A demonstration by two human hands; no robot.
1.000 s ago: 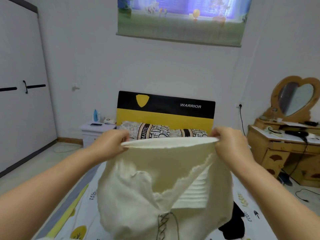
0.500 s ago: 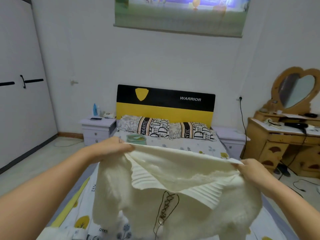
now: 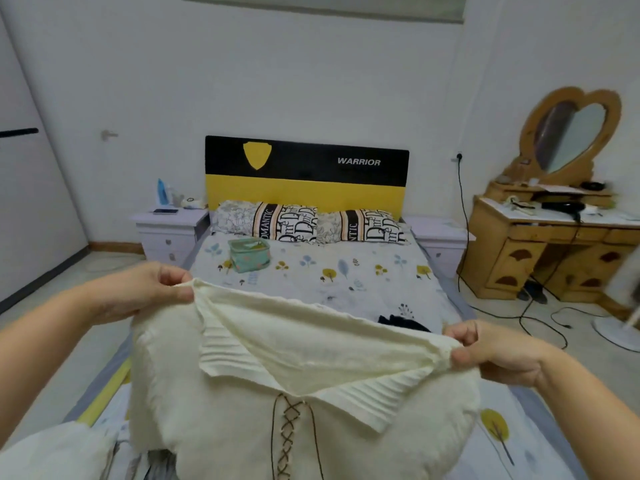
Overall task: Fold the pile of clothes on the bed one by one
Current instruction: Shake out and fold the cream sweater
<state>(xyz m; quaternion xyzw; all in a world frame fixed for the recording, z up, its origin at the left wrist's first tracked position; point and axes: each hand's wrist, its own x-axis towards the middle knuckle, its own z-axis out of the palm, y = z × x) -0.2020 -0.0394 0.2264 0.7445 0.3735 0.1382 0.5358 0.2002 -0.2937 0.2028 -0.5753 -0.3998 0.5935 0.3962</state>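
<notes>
Black-and-yellow headboard (image 3: pixel 306 174) marked WARRIOR, two patterned pillows (image 3: pixel 308 225) against it. Teal pouch (image 3: pixel 248 255) on the sheet near them. White nightstand (image 3: pixel 169 233) left with phone (image 3: pixel 165 211). Wooden dresser (image 3: pixel 554 251) right, heart-shaped mirror (image 3: pixel 568 133), black hair dryer (image 3: pixel 562 207) on its surface. Cables (image 3: pixel 540 317) on floor.

Sweater (image 3: pixel 311 393) spread btwn both hands, over foot of bed (image 3: pixel 363 282). Pouch (image 3: pixel 248 255) on bed, in front of pillows (image 3: pixel 308 222). Nightstand (image 3: pixel 169 230) left of bed, dresser (image 3: pixel 554 244) right.
</notes>
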